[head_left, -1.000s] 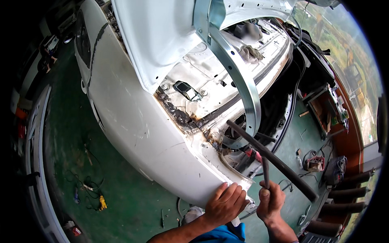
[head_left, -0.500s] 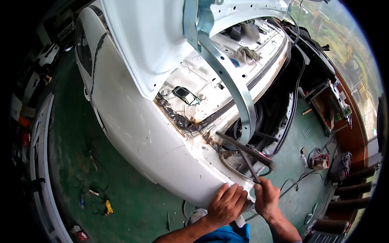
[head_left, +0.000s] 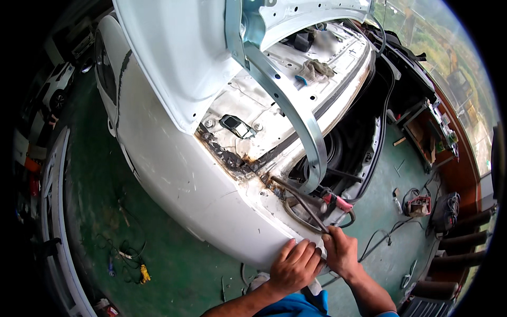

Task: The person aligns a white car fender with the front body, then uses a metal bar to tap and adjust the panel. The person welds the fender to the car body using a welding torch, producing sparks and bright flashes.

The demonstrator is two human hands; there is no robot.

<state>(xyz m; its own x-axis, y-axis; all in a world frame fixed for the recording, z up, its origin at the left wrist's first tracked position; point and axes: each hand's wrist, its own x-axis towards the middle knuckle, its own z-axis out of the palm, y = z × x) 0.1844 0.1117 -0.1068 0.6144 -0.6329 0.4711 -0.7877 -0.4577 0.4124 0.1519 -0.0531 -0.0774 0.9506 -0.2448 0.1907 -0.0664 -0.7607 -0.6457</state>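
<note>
Hammer now lower, dark, slender-handled

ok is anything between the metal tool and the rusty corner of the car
Nothing visible: the right hand grips the metal tool, whose far end overlaps the rusty corner in this view; contact is unclear.

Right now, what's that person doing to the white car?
Their bare left hand rests on the edge of the scraped white car body, while their bare right hand grips a long, dark, rod-like tool. The tool slants over the car's corner; I can't tell whether its far end touches anything. A large white lid stands raised, beside a curved, silvery metal arm.
</note>
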